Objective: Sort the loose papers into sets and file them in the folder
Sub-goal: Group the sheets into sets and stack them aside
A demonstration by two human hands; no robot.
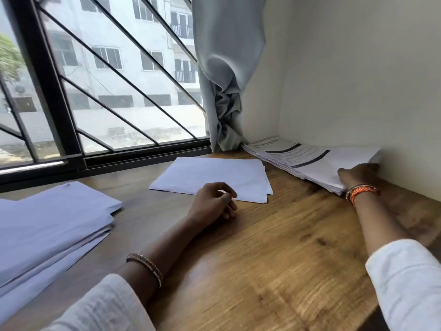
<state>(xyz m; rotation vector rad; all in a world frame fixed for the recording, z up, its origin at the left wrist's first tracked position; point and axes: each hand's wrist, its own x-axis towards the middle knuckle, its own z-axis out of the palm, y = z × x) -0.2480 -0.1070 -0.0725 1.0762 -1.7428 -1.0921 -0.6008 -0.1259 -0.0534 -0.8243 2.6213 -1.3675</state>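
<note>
Wooden desk (274, 259) under barred window. Blank paper pile (47, 223) at left edge. Printed paper stack (310, 161) in far right corner against wall. Thin blank set (210, 177) at far middle. Right hand (358, 174) grips printed stack's near end. Left hand (214, 204) rests on desk, fingers loosely curled, holding nothing, just beside thin set.

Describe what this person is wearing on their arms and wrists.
Both arms wear loose white sleeves pushed back from the wrists. The wrist of the left hand carries thin beaded bangles in dark red and green tones. The wrist of the right hand has a braided orange thread band.
</note>
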